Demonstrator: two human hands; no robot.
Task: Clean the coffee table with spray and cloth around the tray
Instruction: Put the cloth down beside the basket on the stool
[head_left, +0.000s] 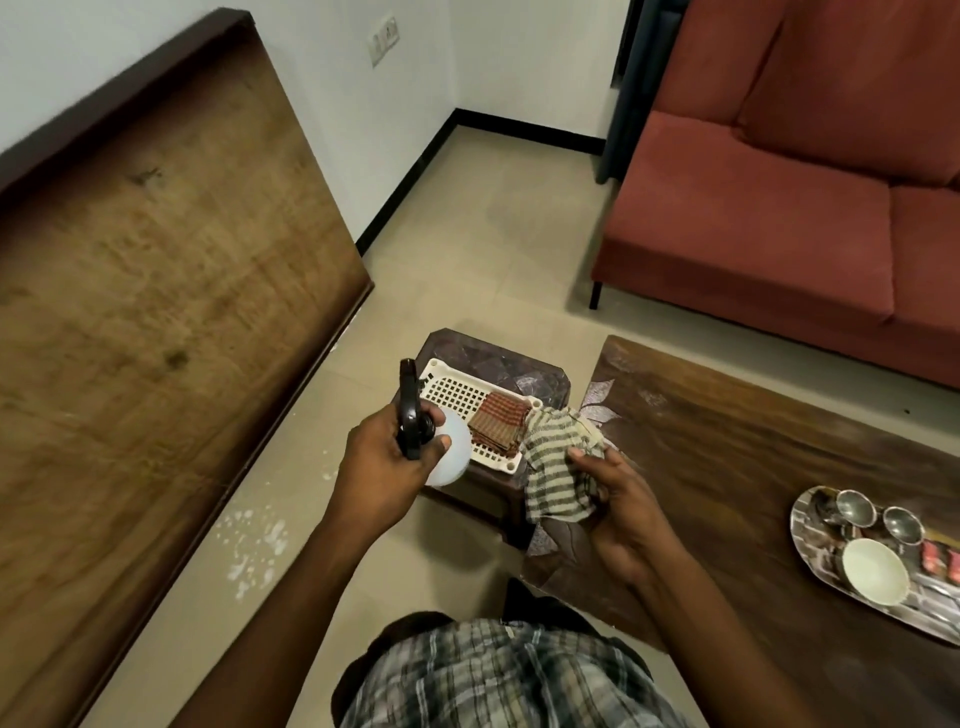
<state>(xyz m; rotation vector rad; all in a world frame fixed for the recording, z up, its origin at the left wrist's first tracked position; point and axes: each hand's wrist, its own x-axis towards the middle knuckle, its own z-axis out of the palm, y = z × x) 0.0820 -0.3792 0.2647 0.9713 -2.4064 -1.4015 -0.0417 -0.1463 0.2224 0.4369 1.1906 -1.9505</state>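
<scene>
My left hand (382, 462) grips a spray bottle (444, 447) with a white body and a black trigger head, held over the floor beside a small dark stool (524, 371). My right hand (618, 499) holds a crumpled striped cloth (558, 462) above the left end of the dark wooden coffee table (727, 441). A silver oval tray (810, 540) sits at the table's right side, carrying two metal cups, a white bowl and red packets.
A white perforated basket (457, 397) with a folded brown checked cloth (496, 418) rests on the stool. A rust-red sofa (779, 208) stands behind the table. A large wooden panel (156, 286) fills the left. White spots mark the tiled floor (254, 540).
</scene>
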